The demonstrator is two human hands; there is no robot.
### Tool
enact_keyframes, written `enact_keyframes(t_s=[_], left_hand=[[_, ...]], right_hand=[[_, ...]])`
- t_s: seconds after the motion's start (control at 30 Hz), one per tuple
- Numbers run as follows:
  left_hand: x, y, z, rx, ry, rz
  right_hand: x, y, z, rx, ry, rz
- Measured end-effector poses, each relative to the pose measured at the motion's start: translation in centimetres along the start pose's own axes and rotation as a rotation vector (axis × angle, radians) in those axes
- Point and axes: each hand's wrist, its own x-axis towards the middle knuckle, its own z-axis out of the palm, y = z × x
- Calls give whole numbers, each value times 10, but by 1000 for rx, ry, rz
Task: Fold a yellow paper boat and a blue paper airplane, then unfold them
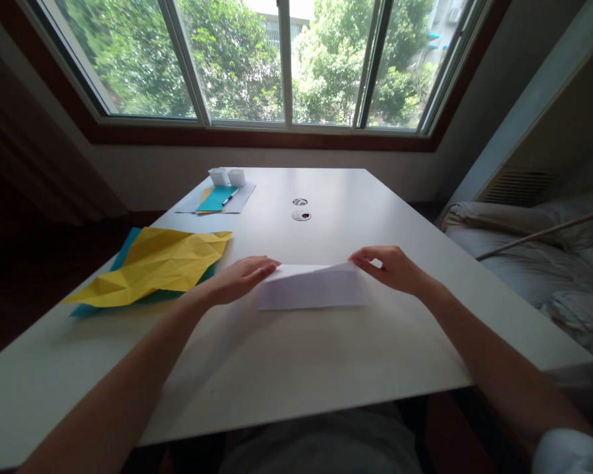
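Observation:
A white sheet of paper [312, 291], folded into a wide strip, lies on the table in front of me. My left hand [244, 276] is at its far left corner, thumb and fingers closed on the edge. At the far right corner my right hand [388, 265] pinches the paper between thumb and forefinger. The upper layer rises slightly toward the right hand, and a fold line runs between the two hands.
Left of my left arm lie a creased yellow sheet [178, 257] and a teal sheet [124, 250] under it. Farther back are two small white paper boxes [236, 178], a teal paper [215, 197] and a pen [230, 197]. Two round inserts [301, 216] sit in the white table [296, 368].

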Motion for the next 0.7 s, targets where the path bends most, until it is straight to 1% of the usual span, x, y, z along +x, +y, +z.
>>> enact_keyframes(t_s=[0.03,0.1,0.17,0.2,0.23,0.27,0.3,0.37,0.4,0.47,0.5,0.57,0.63,0.7], left_hand=[[1,2,-1,-39,103,-12],[3,3,-4,-78,362,-55],[5,3,-5,-24,592,-97],[6,3,-4,38,666,-97],[7,3,-2,116,702,-77],[8,4,1,199,697,-41],[8,6,5,276,654,9],[9,11,16,366,506,90],[9,14,22,379,415,124],[8,19,34,402,267,173],[8,21,38,416,194,192],[6,23,43,442,86,211],[4,21,44,445,26,215],[4,19,41,417,-11,214]], right_hand=[[1,0,0,61,73,51],[3,2,1,234,187,167],[6,5,3,440,259,292],[8,7,5,538,281,352],[9,9,7,617,299,408],[10,12,9,671,313,458],[11,15,10,698,321,500],[12,23,13,660,305,554],[11,27,14,587,280,564],[9,35,15,333,204,556],[7,38,15,177,159,542],[5,42,16,-93,80,487],[3,42,18,-241,38,388],[2,38,22,-298,8,265]])
